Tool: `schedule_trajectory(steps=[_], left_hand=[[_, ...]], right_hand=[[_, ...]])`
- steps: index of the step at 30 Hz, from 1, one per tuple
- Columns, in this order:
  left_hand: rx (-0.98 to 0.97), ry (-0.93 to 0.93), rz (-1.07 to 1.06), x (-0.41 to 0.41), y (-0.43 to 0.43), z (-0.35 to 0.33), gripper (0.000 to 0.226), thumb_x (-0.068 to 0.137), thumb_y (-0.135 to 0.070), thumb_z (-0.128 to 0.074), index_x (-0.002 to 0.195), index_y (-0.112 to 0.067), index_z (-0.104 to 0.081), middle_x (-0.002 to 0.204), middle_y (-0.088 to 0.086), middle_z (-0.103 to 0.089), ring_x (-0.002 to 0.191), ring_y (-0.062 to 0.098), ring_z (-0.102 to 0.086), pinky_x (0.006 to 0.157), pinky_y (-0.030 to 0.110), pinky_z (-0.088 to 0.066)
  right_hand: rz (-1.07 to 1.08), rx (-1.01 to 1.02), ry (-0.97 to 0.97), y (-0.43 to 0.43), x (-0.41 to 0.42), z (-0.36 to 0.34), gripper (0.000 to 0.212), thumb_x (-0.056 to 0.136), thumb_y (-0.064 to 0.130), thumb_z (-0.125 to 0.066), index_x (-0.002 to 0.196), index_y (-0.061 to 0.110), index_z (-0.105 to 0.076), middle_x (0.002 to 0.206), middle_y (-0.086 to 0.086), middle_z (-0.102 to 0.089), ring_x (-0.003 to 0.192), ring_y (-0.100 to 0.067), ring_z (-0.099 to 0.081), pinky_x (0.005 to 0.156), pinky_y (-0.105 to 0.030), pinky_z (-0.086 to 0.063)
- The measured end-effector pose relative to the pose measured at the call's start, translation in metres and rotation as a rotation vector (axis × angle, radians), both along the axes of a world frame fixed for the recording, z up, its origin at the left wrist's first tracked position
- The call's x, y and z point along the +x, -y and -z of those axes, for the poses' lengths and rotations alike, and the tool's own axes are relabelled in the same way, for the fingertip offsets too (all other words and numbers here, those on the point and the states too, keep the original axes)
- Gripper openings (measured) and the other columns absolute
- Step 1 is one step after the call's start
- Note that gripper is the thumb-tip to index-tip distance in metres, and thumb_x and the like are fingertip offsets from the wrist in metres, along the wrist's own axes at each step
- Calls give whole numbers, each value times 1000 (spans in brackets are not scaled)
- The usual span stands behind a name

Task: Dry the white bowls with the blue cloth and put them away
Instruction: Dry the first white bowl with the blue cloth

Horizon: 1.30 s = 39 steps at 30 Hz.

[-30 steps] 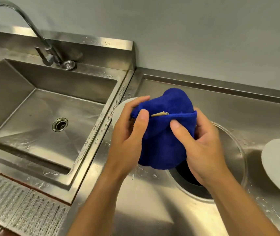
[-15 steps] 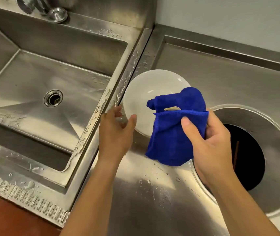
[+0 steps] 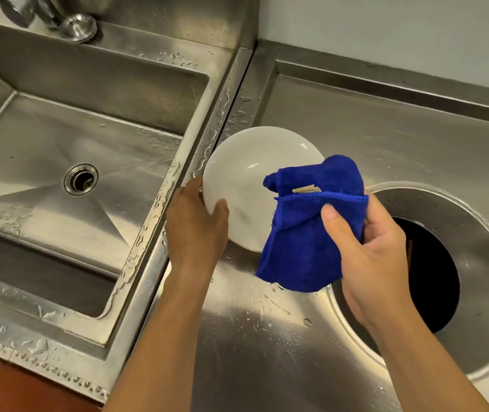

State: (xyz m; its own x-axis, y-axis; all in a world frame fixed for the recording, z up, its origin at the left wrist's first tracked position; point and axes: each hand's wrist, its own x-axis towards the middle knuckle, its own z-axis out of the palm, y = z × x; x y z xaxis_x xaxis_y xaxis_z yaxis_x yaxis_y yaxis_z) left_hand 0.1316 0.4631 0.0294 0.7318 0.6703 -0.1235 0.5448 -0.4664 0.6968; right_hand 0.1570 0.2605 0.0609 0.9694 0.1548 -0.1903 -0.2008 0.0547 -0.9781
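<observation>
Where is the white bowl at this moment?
In the head view the white bowl is near the centre, held at its left rim by the left hand, just right of the sink, with the blue cloth overlapping its right side.

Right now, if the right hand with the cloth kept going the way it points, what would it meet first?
Probably the bowl. The right hand points up and left, its cloth already overlapping the bowl's right side; depth is unclear, so whether they touch is uncertain.

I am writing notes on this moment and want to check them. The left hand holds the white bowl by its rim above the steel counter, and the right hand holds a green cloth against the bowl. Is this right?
Not quite: the cloth is blue, not green, as the head view shows. The rest stands: the left hand holds the white bowl by its rim above the steel counter, and the right hand holds the cloth against the bowl.
</observation>
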Motion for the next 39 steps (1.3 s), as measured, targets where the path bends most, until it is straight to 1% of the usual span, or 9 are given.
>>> schedule_trajectory(steps=[9, 13, 17, 21, 25, 30, 34, 37, 39], left_hand=[[-135, 51, 23, -7, -5, -20, 46, 100, -9, -60, 142, -19, -46, 108, -7, -63, 86, 18, -64, 57, 13, -49], [-399, 121, -36, -17, -7, -41, 54, 95, 2, -53, 142, -23, -48, 120, 2, -66, 102, 25, -67, 73, 39, -62], [-680, 195, -92, -30, 9, -64, 39, 85, -4, -58, 114, -28, -67, 95, -6, -79, 97, 25, -73, 64, 36, -62], [-1120, 240, -157, -33, 29, -81, 55, 93, 16, -44, 129, -20, -66, 108, 8, -81, 90, 32, -79, 61, 43, -65], [-1253, 283, -118, -34, 59, -95, 53, 97, 4, -54, 140, -26, -61, 123, 10, -78, 104, 34, -77, 79, 60, -65], [-1240, 277, 63, -38, 116, -114, 59, 93, -54, -53, 150, -41, -50, 139, 0, -72, 118, 24, -74, 76, 46, -66], [-1200, 265, 122, -35, 158, -124, 53, 100, -53, -42, 151, -38, -51, 140, 0, -72, 125, 21, -71, 97, 52, -61], [-1157, 310, 97, -34, 168, -128, 58, 102, -53, -36, 149, -24, -54, 137, 7, -73, 127, 21, -70, 105, 44, -56], [-1121, 336, 102, -37, 175, -132, 64, 94, -59, -40, 147, -25, -57, 132, 8, -76, 122, 24, -72, 97, 41, -62]], right_hand=[[68, 84, -11, 6, 4, -16, 10, 91, 28, -72, 97, 34, -75, 96, 3, -73, 93, -13, -69, 81, -32, -58], [151, 230, -50, 14, 5, -38, 16, 94, 21, -71, 104, 33, -75, 107, 6, -77, 102, -12, -72, 84, -30, -60], [194, 322, -62, 23, 6, -68, 23, 92, 22, -68, 113, 30, -73, 117, 6, -77, 113, -15, -73, 86, -32, -61], [230, 315, -12, 41, 10, -94, 24, 101, 15, -63, 114, 32, -73, 120, 5, -76, 116, -18, -72, 92, -39, -61], [282, 7, 258, 71, 10, -118, 27, 99, 20, -63, 109, 45, -70, 100, 16, -73, 97, -5, -70, 86, -30, -61], [138, -621, 377, 67, 22, -103, 43, 100, 26, -63, 142, 37, -57, 121, 8, -55, 98, 16, -54, 80, 4, -38], [-123, -494, 316, 53, 19, -104, 29, 102, 33, -61, 132, 34, -59, 119, 8, -66, 103, -5, -61, 94, -23, -49], [-329, -479, 387, 71, -2, -108, 21, 100, 53, -52, 108, 39, -65, 98, 14, -72, 90, -2, -63, 80, -17, -48], [-463, -693, 404, 103, -11, -106, 34, 91, 67, -48, 90, 37, -65, 81, 12, -66, 74, -6, -61, 66, -23, -48]])
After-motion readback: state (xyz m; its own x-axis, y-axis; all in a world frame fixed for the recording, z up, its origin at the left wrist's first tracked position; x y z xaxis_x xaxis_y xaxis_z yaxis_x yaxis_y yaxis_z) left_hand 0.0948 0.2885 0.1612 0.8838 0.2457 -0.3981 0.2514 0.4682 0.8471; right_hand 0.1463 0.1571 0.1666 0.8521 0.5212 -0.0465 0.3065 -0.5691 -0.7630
